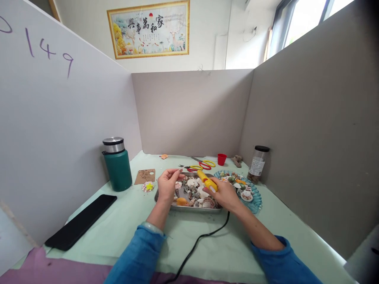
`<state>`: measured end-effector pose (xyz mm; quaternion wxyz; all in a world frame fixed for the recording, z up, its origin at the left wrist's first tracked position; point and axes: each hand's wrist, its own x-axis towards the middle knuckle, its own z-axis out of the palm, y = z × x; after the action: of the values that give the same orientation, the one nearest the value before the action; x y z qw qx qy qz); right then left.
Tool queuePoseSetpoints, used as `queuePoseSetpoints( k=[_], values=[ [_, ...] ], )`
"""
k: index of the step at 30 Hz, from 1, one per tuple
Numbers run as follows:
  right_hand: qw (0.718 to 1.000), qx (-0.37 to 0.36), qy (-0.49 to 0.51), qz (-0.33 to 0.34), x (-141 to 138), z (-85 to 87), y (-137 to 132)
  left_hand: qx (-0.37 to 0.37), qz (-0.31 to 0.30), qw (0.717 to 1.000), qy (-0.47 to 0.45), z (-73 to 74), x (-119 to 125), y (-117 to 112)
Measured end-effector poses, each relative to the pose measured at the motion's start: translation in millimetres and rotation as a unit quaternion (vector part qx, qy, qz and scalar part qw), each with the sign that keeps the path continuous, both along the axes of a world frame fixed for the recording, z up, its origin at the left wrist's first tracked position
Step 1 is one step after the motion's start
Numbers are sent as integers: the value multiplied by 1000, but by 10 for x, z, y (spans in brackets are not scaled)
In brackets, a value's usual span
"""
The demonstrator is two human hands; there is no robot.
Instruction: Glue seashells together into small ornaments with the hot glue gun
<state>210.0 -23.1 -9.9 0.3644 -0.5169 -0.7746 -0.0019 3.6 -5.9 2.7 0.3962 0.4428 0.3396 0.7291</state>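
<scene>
My right hand point(225, 194) is wrapped round a yellow hot glue gun point(203, 177), held above the right part of a metal tray point(189, 210). A black cord point(204, 236) runs from under that hand towards me. My left hand point(167, 184) is over the tray's left side, thumb and fingertips pinched together. Whatever is in that pinch is too small to make out. Between and below my hands, the tray holds many seashells point(194, 189), white, grey and brown, with an orange one point(182, 201) near the front.
A blue scalloped plate point(257, 201) bears more shells at right, beside a clear jar point(257, 163). Pliers point(189, 168), scissors point(207, 163) and a red cup point(222, 159) lie behind the tray. Leftward are a green bottle point(117, 167), black phone point(83, 221) and brown card point(144, 176). Panels surround the table.
</scene>
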Motion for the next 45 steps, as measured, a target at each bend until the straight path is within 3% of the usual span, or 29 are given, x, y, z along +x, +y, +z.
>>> queuePoseSetpoints(
  k=[7,12,13,16,20,25,29,32,37,45],
  values=[
    [978,-93,-138,123,-194,68,-44,2,10,1000,-9,-25,-22,32],
    [930,-191,-107,294,-147,266,149,7,11,1000,-11,-13,-19,16],
    [936,-184,-105,281,-142,293,224,7,11,1000,-9,-10,-16,15],
    [963,-156,-148,160,-199,292,463,4,10,1000,-8,0,-10,12],
    [955,-169,-192,151,-351,174,670,1,9,1000,-13,6,-8,10],
    [959,-156,-190,139,-406,100,740,3,1,1000,1,-20,-15,23],
    [966,-148,-146,157,-311,134,741,0,-1,1000,13,-33,-15,28],
    [962,-165,-63,208,-220,156,654,0,-8,1000,20,-26,-1,13],
    [900,-214,210,315,-183,154,420,-4,-21,999,42,-19,14,-14],
    [861,-195,343,321,-294,174,303,32,-49,995,78,-56,44,-15]
  ],
)
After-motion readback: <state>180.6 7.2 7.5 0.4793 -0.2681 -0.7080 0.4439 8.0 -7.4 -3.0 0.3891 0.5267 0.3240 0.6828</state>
